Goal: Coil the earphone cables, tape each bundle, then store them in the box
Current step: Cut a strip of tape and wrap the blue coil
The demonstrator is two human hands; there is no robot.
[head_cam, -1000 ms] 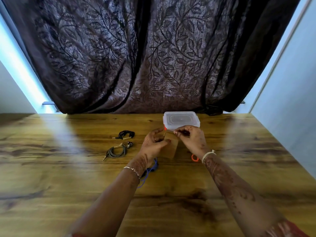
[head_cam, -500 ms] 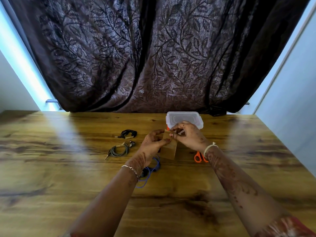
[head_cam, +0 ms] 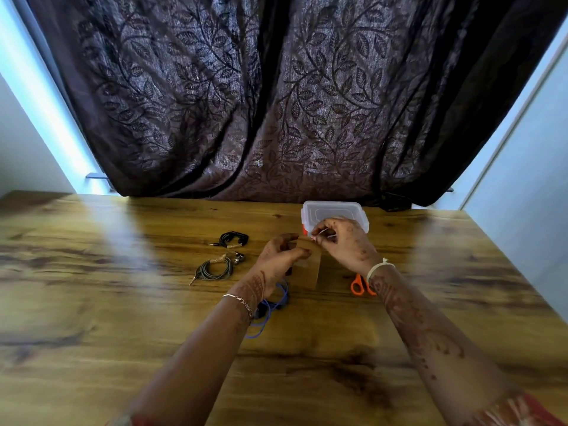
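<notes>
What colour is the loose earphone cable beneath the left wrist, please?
The thin loose earphone cable is blue; head view.

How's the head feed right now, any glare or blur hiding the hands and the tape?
Head view: backlit by bright gaps beside the curtain; pale glare streaks on the table lie left of the hands, not over them. Head view: edges bend from the wide lens; the left hand, right hand and brown tape look slightly soft, fine detail unclear.
</notes>
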